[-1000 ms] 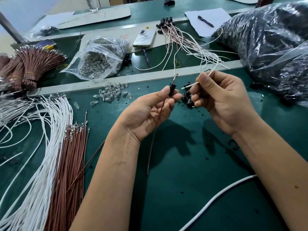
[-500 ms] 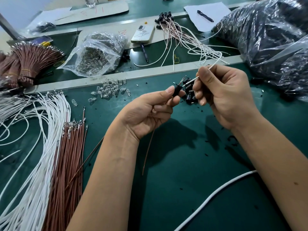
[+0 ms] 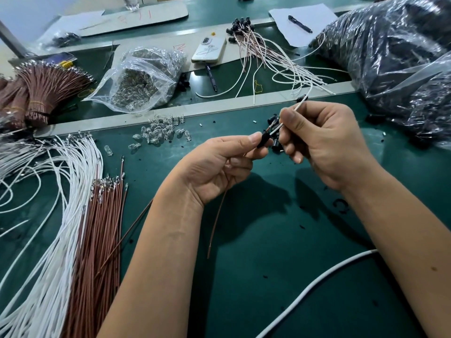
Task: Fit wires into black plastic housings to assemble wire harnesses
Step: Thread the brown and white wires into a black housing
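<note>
My left hand [image 3: 219,167] pinches a small black plastic housing [image 3: 263,140] between thumb and forefinger. A brown wire [image 3: 217,223] hangs from that hand down over the green mat. My right hand [image 3: 324,140] pinches a white wire [image 3: 301,103] between thumb and forefinger, its tip at the mouth of the housing. Loose black housings [image 3: 275,142] lie on the mat just behind my fingers, partly hidden by them.
White wires [image 3: 48,215] and brown wires [image 3: 97,228] lie at the left. Clear bulbs [image 3: 158,132] are scattered ahead, a bag of them [image 3: 144,79] behind. Finished harnesses [image 3: 268,57], a phone [image 3: 208,50] and a large bag of black parts [image 3: 395,64] lie beyond.
My right hand has brought the white wire's tip down and left, up to the housing. My left hand has tilted the housing toward it.
</note>
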### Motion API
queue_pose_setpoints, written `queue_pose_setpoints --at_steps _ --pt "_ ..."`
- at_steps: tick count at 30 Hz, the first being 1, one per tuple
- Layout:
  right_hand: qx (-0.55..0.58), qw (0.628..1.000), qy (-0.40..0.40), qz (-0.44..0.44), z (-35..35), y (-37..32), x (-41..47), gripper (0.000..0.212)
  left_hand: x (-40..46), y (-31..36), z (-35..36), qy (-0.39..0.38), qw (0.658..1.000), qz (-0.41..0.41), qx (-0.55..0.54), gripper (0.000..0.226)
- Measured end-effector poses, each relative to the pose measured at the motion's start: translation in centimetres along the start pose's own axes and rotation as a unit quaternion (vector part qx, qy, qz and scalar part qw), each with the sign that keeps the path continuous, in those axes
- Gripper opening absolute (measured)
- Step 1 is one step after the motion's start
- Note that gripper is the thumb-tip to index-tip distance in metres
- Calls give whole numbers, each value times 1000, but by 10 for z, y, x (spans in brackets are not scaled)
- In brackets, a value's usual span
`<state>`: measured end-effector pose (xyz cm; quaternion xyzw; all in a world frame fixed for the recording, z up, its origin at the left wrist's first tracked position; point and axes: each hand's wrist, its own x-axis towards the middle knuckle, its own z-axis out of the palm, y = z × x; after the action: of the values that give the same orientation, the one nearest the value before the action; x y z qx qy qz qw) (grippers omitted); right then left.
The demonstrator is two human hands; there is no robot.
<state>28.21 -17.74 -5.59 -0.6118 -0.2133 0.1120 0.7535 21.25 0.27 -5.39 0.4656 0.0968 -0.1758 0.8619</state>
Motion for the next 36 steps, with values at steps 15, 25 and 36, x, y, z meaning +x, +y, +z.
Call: queue_pose_setpoints --at_steps 15,25,36 --pt "-43 999 14 25 1 -1 -2 25 2 -1 -2 40 998 23 37 31" --pt "-46 998 9 49 1 -2 -2 25 1 -1 -1 58 997 34 48 29" --pt "-37 998 28 50 5 2 -2 28 5 -5 2 107 990 73 54 12"
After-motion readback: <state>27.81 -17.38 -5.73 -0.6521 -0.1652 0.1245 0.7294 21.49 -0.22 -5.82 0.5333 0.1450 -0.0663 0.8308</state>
